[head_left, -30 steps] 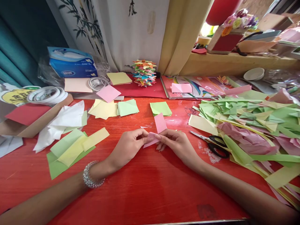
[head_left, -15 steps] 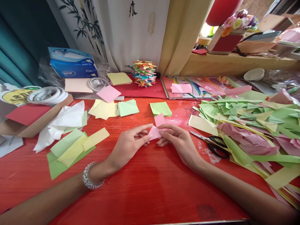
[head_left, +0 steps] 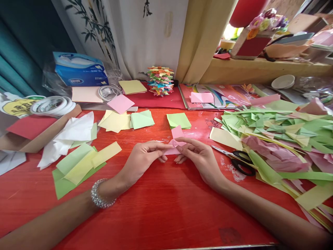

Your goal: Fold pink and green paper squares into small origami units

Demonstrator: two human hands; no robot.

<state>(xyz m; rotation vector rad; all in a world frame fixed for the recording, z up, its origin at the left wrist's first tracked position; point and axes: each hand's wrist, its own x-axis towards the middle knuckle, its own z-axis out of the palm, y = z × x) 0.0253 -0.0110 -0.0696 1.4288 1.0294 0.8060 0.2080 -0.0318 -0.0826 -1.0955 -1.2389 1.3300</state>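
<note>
A small pink paper with folds in it is pinched between my two hands over the middle of the red table. My left hand, with a clear beaded bracelet on its wrist, grips the paper's left side between thumb and fingers. On the right side, my right hand holds it the same way; the fingertips partly cover the folds. Just beyond the hands lies another pink paper piece, touching or overlapping a stack of green paper squares.
Scissors with black handles lie right of my hands, beside a heap of folded green paper. Left are loose paper strips, white tissue and a cardboard box. A multicoloured folded-paper stack stands behind.
The pink paper in my hands has turned from a flat, upright face to a lower, creased shape. My left hand has shifted slightly left; the fingers have changed their hold.
</note>
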